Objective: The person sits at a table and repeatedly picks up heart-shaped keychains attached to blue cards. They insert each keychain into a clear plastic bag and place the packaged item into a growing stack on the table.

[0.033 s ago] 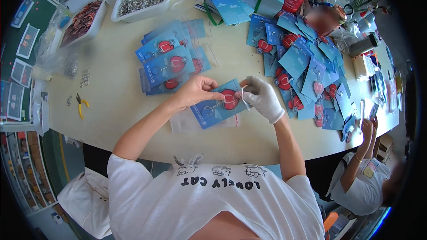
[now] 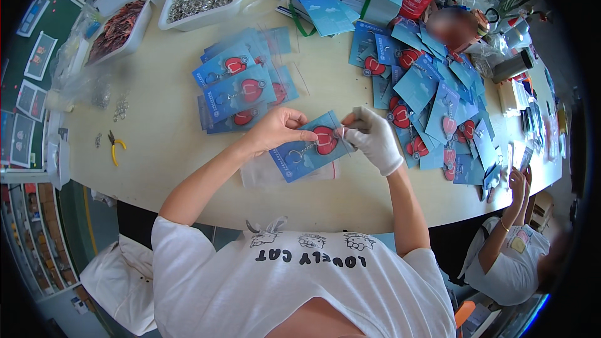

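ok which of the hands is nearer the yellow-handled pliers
Left: the bare left hand is right of the pliers, at the blue card; the gloved right hand is farther right, at its right end.

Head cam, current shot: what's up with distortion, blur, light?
Head view: strong fisheye, with the near edge of the table bowed and the corners black. Head view: the round reddish object is smeared, while the yellow-handled pliers and held blue card look fairly crisp. Head view: blue streak of light at the lower right rim.

Assembly workshop, worktable point(image 2: 166, 103), tub of metal rings point(image 2: 195, 22), pliers point(image 2: 114, 145), heaped keychain cards point(image 2: 418, 87)
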Tool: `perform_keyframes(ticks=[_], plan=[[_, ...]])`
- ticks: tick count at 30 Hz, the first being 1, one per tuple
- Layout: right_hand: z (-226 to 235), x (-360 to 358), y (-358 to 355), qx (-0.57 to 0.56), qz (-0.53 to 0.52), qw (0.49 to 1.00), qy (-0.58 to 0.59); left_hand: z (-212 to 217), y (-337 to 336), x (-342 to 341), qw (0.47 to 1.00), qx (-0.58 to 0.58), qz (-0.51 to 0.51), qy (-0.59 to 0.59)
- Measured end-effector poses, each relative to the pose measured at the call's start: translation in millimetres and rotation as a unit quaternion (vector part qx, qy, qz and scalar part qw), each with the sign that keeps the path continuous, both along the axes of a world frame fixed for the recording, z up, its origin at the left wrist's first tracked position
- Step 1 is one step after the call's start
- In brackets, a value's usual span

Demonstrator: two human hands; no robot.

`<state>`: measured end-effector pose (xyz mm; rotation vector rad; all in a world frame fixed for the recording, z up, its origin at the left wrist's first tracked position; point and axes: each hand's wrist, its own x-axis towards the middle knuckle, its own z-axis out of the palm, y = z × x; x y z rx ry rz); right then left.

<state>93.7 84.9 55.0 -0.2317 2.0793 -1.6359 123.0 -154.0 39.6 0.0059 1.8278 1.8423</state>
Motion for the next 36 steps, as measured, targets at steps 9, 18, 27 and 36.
perform_keyframes(ticks=[9, 18, 27, 36], plan=[[10, 15, -4, -0.098, -0.067, 0.993, 0.004, 8, 6, 0, 1.000, -0.007, 0.019, 0.019], [5, 21, -3, 0.059, 0.085, 0.915, 0.391, 19, 16, 2, 0.995, -0.009, -0.015, 0.095], [-4, -12, 97, 0.349, -0.306, 0.747, 0.476, 73, -49, -28, 0.905, -0.327, 0.073, 0.261], [-32, -29, 155, 0.486, -0.383, 0.753, 0.223, 44, -11, -65, 0.792, -0.402, 0.084, 0.452]])
